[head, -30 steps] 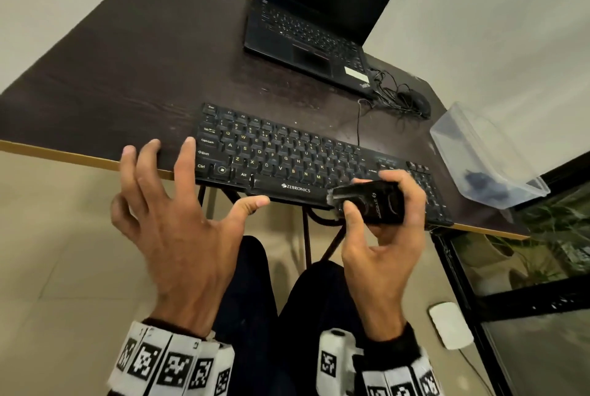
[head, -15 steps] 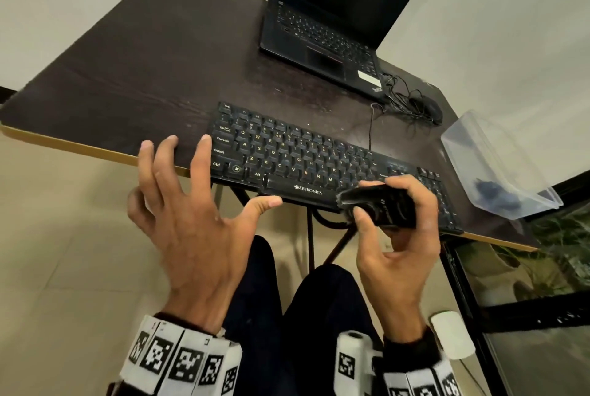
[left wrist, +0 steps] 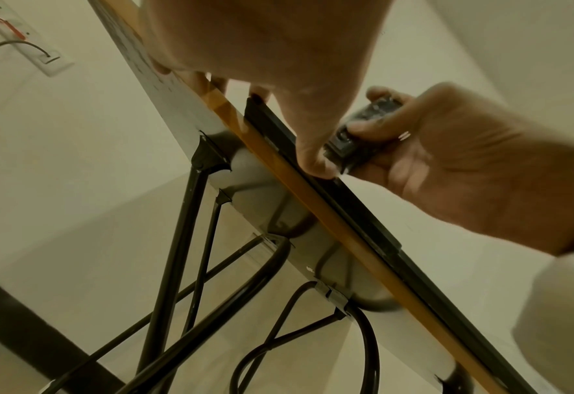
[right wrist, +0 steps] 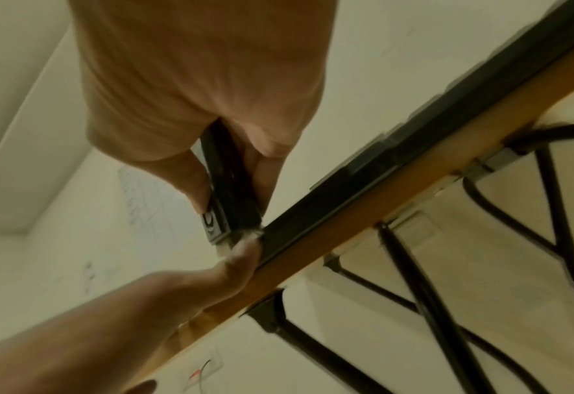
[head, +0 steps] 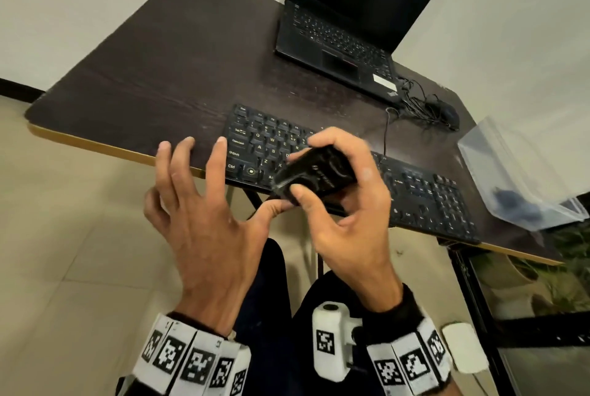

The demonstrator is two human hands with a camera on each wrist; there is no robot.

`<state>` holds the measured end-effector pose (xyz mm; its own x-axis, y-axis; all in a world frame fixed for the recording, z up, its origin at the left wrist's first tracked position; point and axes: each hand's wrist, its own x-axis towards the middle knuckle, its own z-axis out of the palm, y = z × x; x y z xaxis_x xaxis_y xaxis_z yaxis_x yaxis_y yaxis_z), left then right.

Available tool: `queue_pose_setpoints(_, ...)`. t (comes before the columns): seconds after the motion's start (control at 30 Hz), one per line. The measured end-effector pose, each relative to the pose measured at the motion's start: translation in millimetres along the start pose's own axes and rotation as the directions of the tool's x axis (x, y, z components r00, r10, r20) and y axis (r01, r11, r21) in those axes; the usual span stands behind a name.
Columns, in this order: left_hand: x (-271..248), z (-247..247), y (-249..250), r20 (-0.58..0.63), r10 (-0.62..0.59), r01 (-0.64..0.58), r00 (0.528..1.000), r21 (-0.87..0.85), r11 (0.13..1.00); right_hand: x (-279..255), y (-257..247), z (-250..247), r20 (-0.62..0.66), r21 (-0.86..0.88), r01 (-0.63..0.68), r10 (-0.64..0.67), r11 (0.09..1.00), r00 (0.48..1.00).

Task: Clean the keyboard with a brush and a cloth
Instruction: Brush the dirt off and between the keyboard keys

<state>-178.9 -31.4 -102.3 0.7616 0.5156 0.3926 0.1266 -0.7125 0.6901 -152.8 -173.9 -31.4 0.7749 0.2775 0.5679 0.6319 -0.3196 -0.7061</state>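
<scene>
Since a second ago the right hand point(head: 348, 204) has carried the brush point(head: 314, 173) leftward, from in front of the keyboard's right half to over its left letter keys, and the left thumb has come in to meet the brush's end.

Furthest left, the left hand point(head: 204, 223) has its fingers point(head: 220, 153) spread and straight, tips over the bench point(head: 153, 70) edge just beside the keyboard point(head: 424, 201); it holds nothing, only its thumb touches the pale bristle end. The keyboard lies flat along the near edge of the bench, its front lip slightly overhanging. Next, the right hand pinches the short black brush by its sides, thumb on the near face and curled fingers over the far face.

By my judgement the brush is light and stiff in the body, its glossy case probably a little slippery, so a grip round the body, clear of the soft bristles, suits it. The keyboard looks light enough to slide under strokes; pressing its left end flat would steady it.

Further right sit a laptop point(head: 348, 15), a mouse point(head: 447, 113) and a clear tub point(head: 517, 172).
</scene>
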Motion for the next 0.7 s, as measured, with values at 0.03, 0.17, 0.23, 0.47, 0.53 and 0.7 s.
queue_pose_setpoints(0.03,0.3,0.2,-0.3,-0.004,0.005,-0.005,1.000,-0.006,1.000,5.0,-1.2,3.6,0.050,-0.009,0.024,-0.024,1.000,0.998)
queue_pose_setpoints(0.17,-0.1,-1.8,-1.2,0.010,-0.004,0.004,1.000,0.006,1.000,28.3,3.8,2.8,0.096,-0.100,0.027,-0.017,0.995,0.995)
queue_pose_setpoints(0.23,-0.3,-2.2,-0.5,0.008,-0.005,0.005,1.000,-0.005,1.000,28.8,0.4,-0.4,0.148,-0.077,0.035,-0.024,0.996,0.989)
queue_pose_setpoints(0.47,-0.1,-2.8,1.6,0.020,-0.015,0.015,1.000,0.003,1.000,38.5,1.7,-14.8,0.283,-0.063,0.016,0.003,0.998,0.959)
queue_pose_setpoints(0.53,0.5,-2.7,1.0,0.015,-0.016,0.016,1.000,-0.006,1.000,37.6,-0.2,-18.8,0.363,-0.046,0.035,-0.016,0.998,0.932)
queue_pose_setpoints(0.7,0.1,-3.1,1.9,0.023,-0.014,0.014,1.000,0.007,1.000,50.2,3.0,-29.6,0.410,-0.069,0.009,0.020,0.998,0.912)
